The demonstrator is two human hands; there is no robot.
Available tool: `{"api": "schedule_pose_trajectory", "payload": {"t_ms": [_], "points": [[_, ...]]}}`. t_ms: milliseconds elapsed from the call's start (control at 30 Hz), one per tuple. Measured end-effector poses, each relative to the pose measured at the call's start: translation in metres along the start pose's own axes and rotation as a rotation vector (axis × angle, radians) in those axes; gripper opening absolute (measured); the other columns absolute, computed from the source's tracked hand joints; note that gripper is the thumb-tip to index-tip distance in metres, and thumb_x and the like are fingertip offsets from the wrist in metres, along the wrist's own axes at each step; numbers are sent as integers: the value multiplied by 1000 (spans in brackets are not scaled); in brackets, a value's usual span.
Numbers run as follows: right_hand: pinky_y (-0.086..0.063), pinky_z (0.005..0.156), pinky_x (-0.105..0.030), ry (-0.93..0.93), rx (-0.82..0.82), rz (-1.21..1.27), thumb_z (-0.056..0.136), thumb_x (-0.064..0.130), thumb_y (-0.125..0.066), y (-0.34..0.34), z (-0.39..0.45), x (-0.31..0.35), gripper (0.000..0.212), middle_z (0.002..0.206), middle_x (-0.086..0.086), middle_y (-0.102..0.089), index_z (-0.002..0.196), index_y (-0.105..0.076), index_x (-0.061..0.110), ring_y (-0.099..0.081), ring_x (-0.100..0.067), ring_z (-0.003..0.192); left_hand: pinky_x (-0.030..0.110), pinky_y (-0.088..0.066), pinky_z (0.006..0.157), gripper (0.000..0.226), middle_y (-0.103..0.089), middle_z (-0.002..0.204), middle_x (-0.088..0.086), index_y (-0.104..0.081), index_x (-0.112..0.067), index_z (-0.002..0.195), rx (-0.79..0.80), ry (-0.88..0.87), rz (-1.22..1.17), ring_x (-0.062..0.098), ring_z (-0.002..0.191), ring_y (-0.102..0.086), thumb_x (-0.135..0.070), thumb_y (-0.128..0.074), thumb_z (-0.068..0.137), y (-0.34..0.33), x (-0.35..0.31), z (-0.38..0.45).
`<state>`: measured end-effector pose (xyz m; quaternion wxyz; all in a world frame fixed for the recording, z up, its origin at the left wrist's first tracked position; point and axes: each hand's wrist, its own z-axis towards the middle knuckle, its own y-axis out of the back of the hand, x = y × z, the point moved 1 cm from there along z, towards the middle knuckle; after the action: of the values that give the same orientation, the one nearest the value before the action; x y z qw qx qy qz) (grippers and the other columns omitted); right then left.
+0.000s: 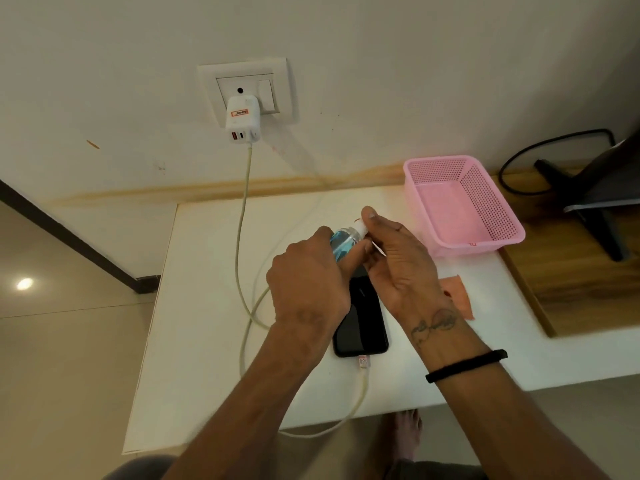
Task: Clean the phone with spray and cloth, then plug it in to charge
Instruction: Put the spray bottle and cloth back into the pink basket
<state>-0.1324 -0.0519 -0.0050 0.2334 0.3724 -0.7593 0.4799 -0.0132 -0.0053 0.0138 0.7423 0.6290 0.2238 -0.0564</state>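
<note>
At the centre of the frame a person holds a small spray bottle [343, 242] of blue liquid tilted over a black phone [363, 317] lying face up on the white table [207, 341]; the left hand [308, 289] has its fingers wrapped round the bottle's body, while the right hand [394, 261] pinches the white nozzle end, thumb raised above it; the phone appears already joined at its lower edge to the charging cable [242, 216], which runs up to the white adapter [242, 121] in the wall socket [244, 90] at upper centre; the orange cloth [459, 292] lies just right of the right wrist, below the pink basket [485, 216]; spraying now risks wetting a live connector, since liquid could run toward the port
</note>
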Motion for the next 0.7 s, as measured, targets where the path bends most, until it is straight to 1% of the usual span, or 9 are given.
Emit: {"api": "schedule_pose_trajectory", "payload": {"t_ms": [100, 167, 233, 300, 333, 433, 533, 600, 700], "points": [[-59, 67, -28, 73, -43, -96, 79, 20, -87, -2, 1, 6, 40, 96, -8, -76, 110, -73, 0, -71, -16, 77, 29, -40, 63, 51, -75, 101, 0, -62, -25, 116, 22, 15, -62, 23, 76, -64, -69, -55, 92, 1, -4, 4], [-59, 68, -28, 113, -58, -146, 81, 26, -86, -3, 2, 12, 40, 95, -8, -77, 109, -74, 1, -75, -17, 78, 29, -44, 66, 57, -75, 107, -2, -62, -24, 123, 38, 12, -185, 22, 86, -70, -71, -51, 93, 1, -8, 6], [-63, 74, -33, 89, -31, -183, 84, 36, -82, -3, 1, 15, 39, 97, -9, -79, 103, -74, 4, -78, -21, 86, 26, -51, 68, 54, -72, 105, -7, -61, -23, 125, 66, -13, -393, 15, 87, -70, -67, -48, 97, 2, -17, 5], [-63, 82, -36, 43, 11, -232, 89, 46, -73, -3, 0, 17, 39, 102, -7, -80, 105, -76, 11, -78, -22, 94, 24, -55, 70, 42, -68, 97, -12, -60, -26, 121, 127, 42, -624, 11, 87, -69, -60, -41, 104, -1, -25, 4], [-62, 84, -36, 22, 18, -257, 91, 49, -69, -2, 0, 18, 40, 103, -5, -80, 108, -76, 14, -77, -21, 96, 25, -56, 73, 36, -67, 96, -12, -59, -29, 118, 170, 121, -736, 12, 90, -68, -55, -36, 107, -2, -27, 6], [-62, 85, -35, 7, 60, -335, 90, 46, -73, 2, 0, 28, 39, 103, -5, -80, 111, -77, 15, -77, -21, 96, 41, -61, 87, 33, -70, 106, 3, -65, -25, 107, 337, 410, -971, 24, 100, -70, -40, -36, 107, -3, -31, 16], [-61, 77, -29, 121, 149, -478, 86, 36, -80, 7, -2, 37, 33, 102, -3, -80, 111, -78, 15, -77, -21, 95, 37, -63, 85, 33, -73, 95, -5, -68, -37, 88, 336, 384, -1015, 18, 93, -73, -33, -41, 108, -1, -32, 18], [-61, 73, -26, 185, 155, -560, 84, 36, -80, 9, -2, 42, 32, 101, 0, -80, 111, -77, 17, -78, -19, 93, 40, -63, 87, 33, -76, 100, -7, -73, -39, 97, 329, 329, -1068, 16, 96, -75, -26, -45, 108, 0, -30, 15], [-62, 74, -26, 256, 127, -666, 80, 39, -82, 12, -1, 55, 35, 107, 2, -78, 110, -76, 21, -77, -16, 94, 46, -60, 97, 28, -72, 127, 2, -70, -31, 128, 316, 305, -1068, 22, 113, -71, -26, -53, 107, 0, -32, 13]]}}
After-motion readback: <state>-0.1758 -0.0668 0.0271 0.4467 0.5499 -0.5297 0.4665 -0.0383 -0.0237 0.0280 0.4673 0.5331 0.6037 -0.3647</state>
